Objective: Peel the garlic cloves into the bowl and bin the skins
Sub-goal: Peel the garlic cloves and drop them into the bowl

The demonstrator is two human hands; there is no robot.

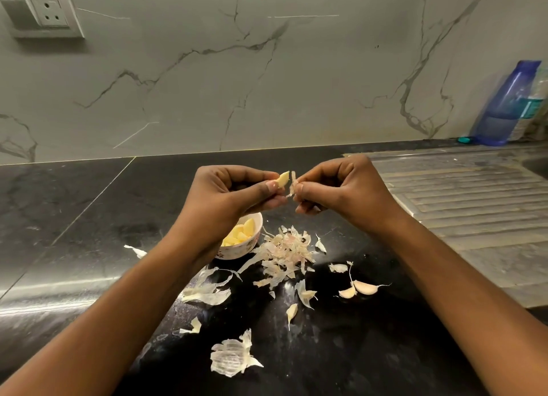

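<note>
Hands pinch above the skin pile [284, 251]: left hand [234, 194] grips peeled clove [283, 179], right hand [344, 191] grips skin [293, 186].

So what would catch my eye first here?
Two hands meet mid-frame: the left hand pinches a peeled garlic clove, the right hand pulls away its skin. Below them, a heap of papery skins litters the black counter, beside a small bowl of yellow cloves.
</note>
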